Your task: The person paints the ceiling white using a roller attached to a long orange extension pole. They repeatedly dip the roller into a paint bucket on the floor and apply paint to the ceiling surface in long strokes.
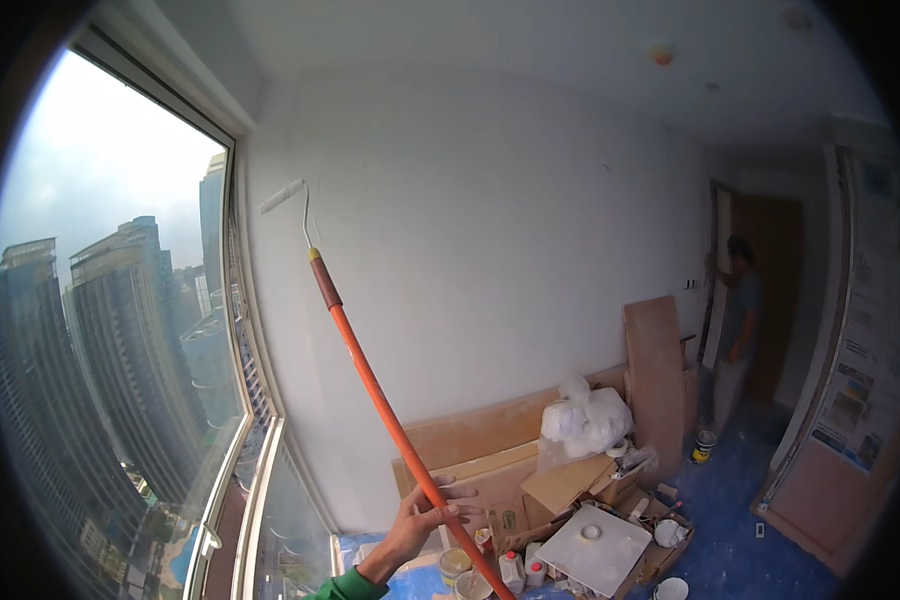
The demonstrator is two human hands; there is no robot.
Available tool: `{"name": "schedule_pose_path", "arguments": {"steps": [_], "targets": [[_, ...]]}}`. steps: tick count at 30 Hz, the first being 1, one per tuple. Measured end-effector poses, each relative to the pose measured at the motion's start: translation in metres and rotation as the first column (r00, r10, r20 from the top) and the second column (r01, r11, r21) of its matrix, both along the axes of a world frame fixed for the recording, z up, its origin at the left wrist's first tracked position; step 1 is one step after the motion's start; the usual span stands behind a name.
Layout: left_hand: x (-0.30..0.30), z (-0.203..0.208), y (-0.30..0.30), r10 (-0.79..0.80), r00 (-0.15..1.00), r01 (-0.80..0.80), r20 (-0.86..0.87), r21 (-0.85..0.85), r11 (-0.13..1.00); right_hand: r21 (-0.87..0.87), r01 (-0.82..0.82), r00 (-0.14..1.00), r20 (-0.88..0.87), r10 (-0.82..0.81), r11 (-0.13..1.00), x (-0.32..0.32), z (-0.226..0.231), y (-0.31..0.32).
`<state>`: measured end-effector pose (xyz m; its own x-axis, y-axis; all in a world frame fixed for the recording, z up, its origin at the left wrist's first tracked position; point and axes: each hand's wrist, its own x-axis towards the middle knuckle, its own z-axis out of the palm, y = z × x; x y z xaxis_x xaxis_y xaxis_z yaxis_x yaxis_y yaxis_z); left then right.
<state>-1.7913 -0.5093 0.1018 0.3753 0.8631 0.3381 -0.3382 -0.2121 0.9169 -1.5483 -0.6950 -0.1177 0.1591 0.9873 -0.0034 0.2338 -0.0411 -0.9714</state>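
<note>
In the head view, our left hand (415, 527) is around an orange pole (370, 388) near the lower end we can see, below a high window (120, 130) on the left. The grip is loose: the hand is partly open, the pole lies between thumb and fingers, and the fingers reach out past its right side rather than curling tight. A green sleeve (353, 587) covers the wrist of that arm. Our right hand is out of view, so we cannot tell its state.

The pole slants up and to the left, away from us, to a brown grip (324, 284), a bent wire arm and a white roller (282, 197). The roller stands before the far white wall (470, 250), close to its left edge; we cannot tell whether the two touch.

To the right of our hand, nearer the floor, are a tub (455, 562), a white bottle (512, 571) and a square panel (592, 550). Beyond them sit a white bag (587, 418) and a leaning board (653, 385). At the far right, a co-worker (742, 310) stands by a doorway, with a tin (704, 447) on the blue floor (725, 515) nearby.
</note>
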Motion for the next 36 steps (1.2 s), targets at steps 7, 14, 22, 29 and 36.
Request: {"name": "schedule_pose_path", "arguments": {"steps": [7, 14, 22, 29, 36], "targets": [[-0.002, -0.026, -0.03, -0.025, 1.0, 0.027, 0.018, -0.113, 0.993, -0.075, 0.032, 0.994, 0.103, -0.024, 0.997, -0.009, -0.023, -0.038], [0.007, -0.056, -0.064, -0.106, 0.992, 0.103, -0.064, -0.052, 0.993, -0.192, 0.095, 0.895, 0.447, 0.001, 0.977, -0.019, -0.04, -0.059], [0.016, -0.08, -0.086, -0.134, 0.989, 0.129, -0.063, -0.081, 0.988, -0.195, 0.224, 0.863, 0.494, -0.101, 0.955, -0.021, -0.051, -0.101], [0.044, -0.08, -0.114, -0.177, 0.984, 0.168, -0.018, -0.238, 0.957, -0.182, 0.293, 0.84, 0.518, -0.162, 0.939, 0.015, -0.048, -0.131], [0.102, -0.071, -0.139, -0.242, 0.948, 0.191, -0.206, -0.239, 0.952, -0.05, 0.411, 0.726, 0.622, -0.294, 0.91, 0.098, -0.038, -0.169]]}}
